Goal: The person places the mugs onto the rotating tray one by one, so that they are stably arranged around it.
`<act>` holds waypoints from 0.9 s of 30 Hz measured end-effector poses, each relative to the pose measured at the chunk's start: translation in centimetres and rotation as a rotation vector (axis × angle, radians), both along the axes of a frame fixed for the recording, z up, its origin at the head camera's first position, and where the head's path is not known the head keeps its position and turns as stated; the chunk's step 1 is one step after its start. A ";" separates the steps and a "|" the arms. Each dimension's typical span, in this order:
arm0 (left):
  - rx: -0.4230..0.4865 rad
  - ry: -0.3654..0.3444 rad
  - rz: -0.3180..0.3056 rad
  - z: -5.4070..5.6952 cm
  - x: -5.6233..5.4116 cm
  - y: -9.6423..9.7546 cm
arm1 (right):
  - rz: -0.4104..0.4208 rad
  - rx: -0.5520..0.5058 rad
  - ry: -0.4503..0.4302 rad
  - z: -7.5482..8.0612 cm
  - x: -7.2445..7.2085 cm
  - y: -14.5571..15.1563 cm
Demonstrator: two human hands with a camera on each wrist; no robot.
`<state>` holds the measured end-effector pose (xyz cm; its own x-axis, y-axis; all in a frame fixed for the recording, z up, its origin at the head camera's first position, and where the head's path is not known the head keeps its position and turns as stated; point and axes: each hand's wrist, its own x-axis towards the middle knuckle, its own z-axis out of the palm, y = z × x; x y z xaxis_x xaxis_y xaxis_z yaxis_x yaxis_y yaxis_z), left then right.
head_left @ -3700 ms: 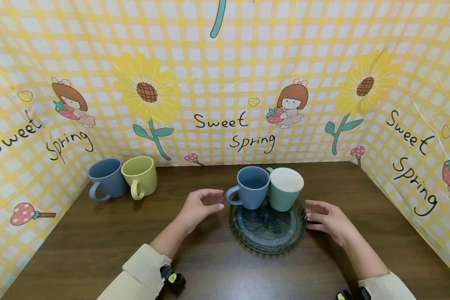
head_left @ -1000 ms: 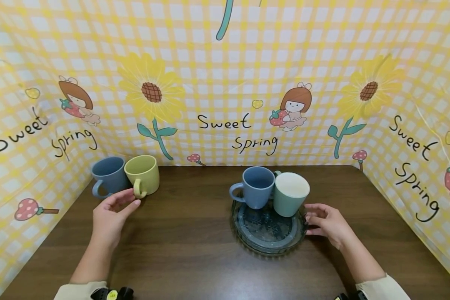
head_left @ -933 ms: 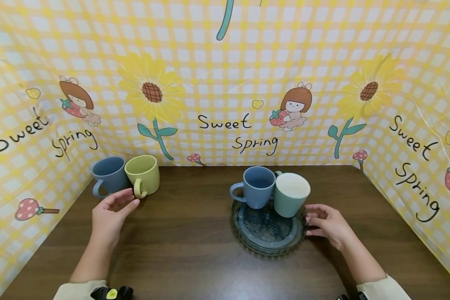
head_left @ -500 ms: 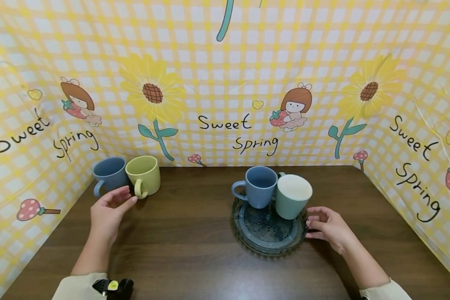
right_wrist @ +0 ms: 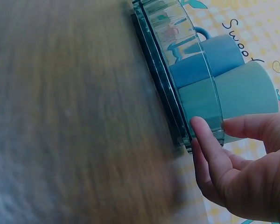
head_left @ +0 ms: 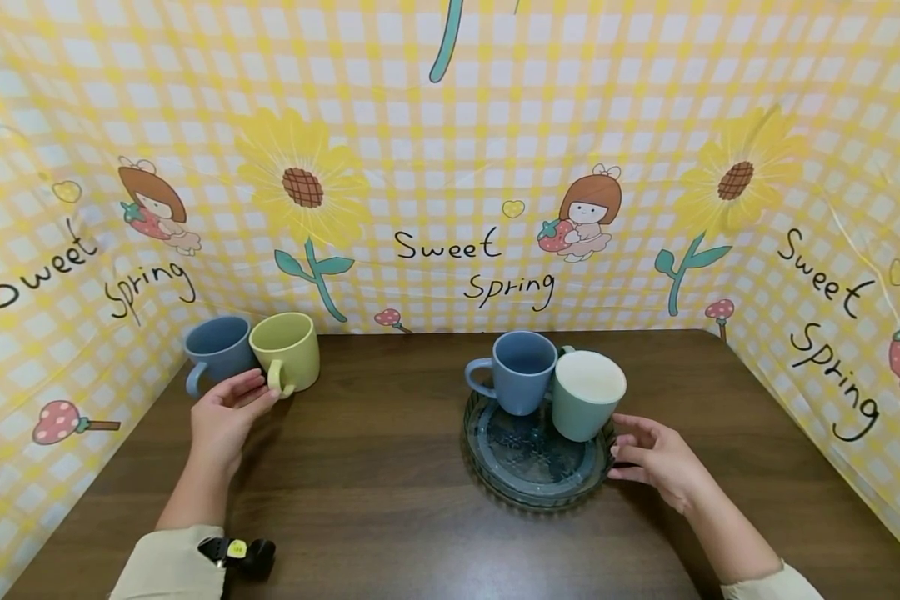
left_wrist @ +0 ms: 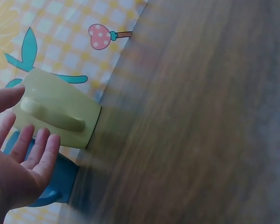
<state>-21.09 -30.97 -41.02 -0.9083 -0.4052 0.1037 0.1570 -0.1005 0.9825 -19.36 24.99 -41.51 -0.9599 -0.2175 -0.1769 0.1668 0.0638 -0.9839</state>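
Note:
My left hand [head_left: 223,421] is at the yellow-green mug [head_left: 288,350], its thumb tip beside the handle [left_wrist: 51,116]. In the left wrist view the fingers [left_wrist: 37,149] spread loosely and hold nothing. A blue mug [head_left: 217,342] sits to its left, partly behind my fingers. My right hand [head_left: 663,458] holds the edge of a dark see-through glass dish [head_left: 536,467], thumb [right_wrist: 247,126] at the wall and fingers lower down near the base. Standing upright on the dish, side by side, are a second blue mug [head_left: 523,379] and a pale green mug [head_left: 583,408].
Between the two pairs of mugs runs the brown wood-grain table [head_left: 390,433]. A yellow checked cloth [head_left: 420,167] with flowers and lettering stands up along its back and both sides. A black wrist device [head_left: 243,557] is strapped over my left sleeve.
My left hand has travelled left from beside the dish to the yellow-green mug. With my right hand at its edge, the dish has turned slightly clockwise, bringing the pale green mug nearer me.

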 end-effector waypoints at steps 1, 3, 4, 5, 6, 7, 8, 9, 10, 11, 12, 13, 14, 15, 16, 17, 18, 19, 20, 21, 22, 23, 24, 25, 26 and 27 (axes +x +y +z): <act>0.006 -0.008 -0.010 -0.1 -0.1 -0.1 | 0.002 -0.003 -0.001 0.0 0.0 0.0; 0.007 -0.030 -0.028 -0.1 -0.3 -0.2 | 0.007 -0.006 -0.002 -0.1 0.1 0.1; 0.002 -0.043 -0.037 -0.2 -0.3 -0.2 | 0.009 -0.009 -0.002 -0.1 0.1 0.1; -0.007 -0.057 -0.043 -0.2 -0.4 -0.2 | 0.011 -0.012 -0.003 -0.2 0.1 0.1; -0.017 -0.071 -0.048 -0.2 -0.5 -0.2 | 0.012 -0.015 -0.004 -0.2 0.2 0.1; -0.028 -0.084 -0.053 -0.3 -0.6 -0.2 | 0.014 -0.019 -0.005 -0.3 0.2 0.2; -0.044 -0.096 -0.055 -0.3 -0.7 -0.2 | 0.016 -0.022 -0.006 -0.3 0.2 0.2; -0.051 -0.106 -0.061 -0.3 -0.7 -0.2 | 0.017 -0.025 -0.008 -0.3 0.2 0.2; -0.062 -0.113 -0.063 -0.3 -0.8 -0.1 | 0.017 -0.028 -0.009 -0.3 0.3 0.2; -0.066 -0.119 -0.067 -0.3 -0.9 -0.1 | 0.016 -0.029 -0.010 -0.3 0.3 0.2; -0.069 -0.125 -0.069 -0.4 -1.0 -0.1 | 0.014 -0.031 -0.010 -0.3 0.4 0.1; -0.074 -0.129 -0.068 -0.4 -1.1 0.0 | 0.013 -0.033 -0.010 -0.2 0.4 0.1; -0.076 -0.132 -0.066 -0.4 -1.2 0.1 | 0.011 -0.033 -0.009 -0.2 0.4 0.1; -0.073 -0.136 -0.064 -0.4 -1.3 0.1 | 0.008 -0.034 -0.008 -0.2 0.5 0.1; -0.072 -0.139 -0.056 -0.5 -1.4 0.2 | 0.005 -0.034 -0.007 -0.1 0.5 0.1; -0.062 -0.143 -0.048 -0.5 -1.5 0.2 | 0.005 -0.032 -0.004 -0.1 0.5 0.1; -0.061 -0.147 -0.039 -0.5 -1.6 0.2 | 0.004 -0.030 -0.003 -0.1 0.5 0.0; -0.058 -0.151 -0.029 -0.5 -1.7 0.3 | 0.003 -0.028 -0.002 0.0 0.5 0.0; -0.056 -0.157 -0.020 -0.5 -1.8 0.3 | 0.001 -0.025 -0.001 0.0 0.6 0.0; -0.060 -0.164 -0.006 -0.6 -1.9 0.3 | -0.001 -0.022 -0.001 0.0 0.6 0.0; -0.074 -0.171 0.008 -0.6 -2.0 0.3 | -0.001 -0.018 -0.001 0.0 0.6 0.1; -0.092 -0.178 0.020 -0.6 -2.0 0.3 | -0.001 -0.016 -0.003 0.0 0.6 0.1; -0.110 -0.183 0.035 -0.6 -2.1 0.3 | -0.003 -0.015 -0.005 -0.1 0.5 0.1; -0.115 -0.184 0.053 -0.7 -2.1 0.3 | -0.002 -0.017 -0.006 -0.1 0.5 0.2; -0.119 -0.184 0.067 -0.7 -2.2 0.3 | -0.003 -0.020 -0.008 -0.2 0.4 0.3; -0.115 -0.178 0.082 -0.7 -2.2 0.3 | -0.002 -0.024 -0.008 -0.2 0.3 0.4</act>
<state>-23.30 -30.64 -41.71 -0.8808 -0.4735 -0.0059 -0.0171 0.0194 0.9997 -19.07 25.44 -41.73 -0.9589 -0.2201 -0.1791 0.1746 0.0397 -0.9838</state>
